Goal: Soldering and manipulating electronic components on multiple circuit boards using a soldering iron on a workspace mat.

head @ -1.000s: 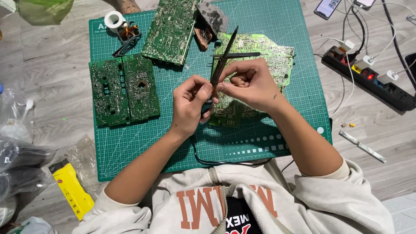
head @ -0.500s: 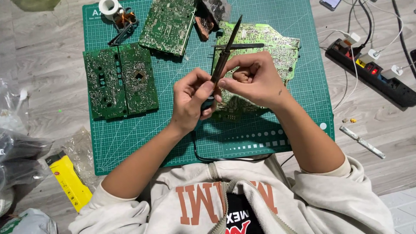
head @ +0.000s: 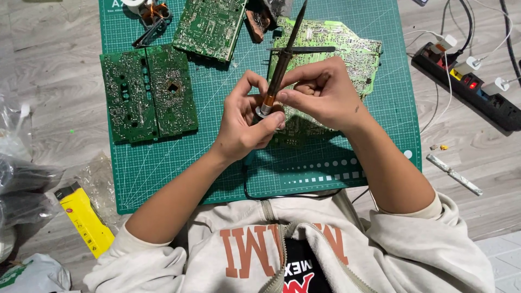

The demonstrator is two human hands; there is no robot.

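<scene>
My left hand (head: 245, 125) grips the handle of a soldering iron (head: 281, 65), whose dark shaft points up and away over the green cutting mat (head: 217, 163). My right hand (head: 320, 92) pinches the iron's shaft just above the orange collar. Both hands hover above a light green circuit board (head: 353, 49) lying on the mat. The iron's cable runs down from under my left hand toward my body.
A pair of dark green circuit boards (head: 147, 92) lies at mat left, another board (head: 211, 24) at the top. A black power strip (head: 472, 89) with plugs sits on the right floor. A yellow box (head: 86, 220), plastic bags and a metal strip (head: 453, 173) lie around.
The view has shifted so the mat and boards sit higher in frame. Both hands stay on the soldering iron, which now stands slightly more upright.
</scene>
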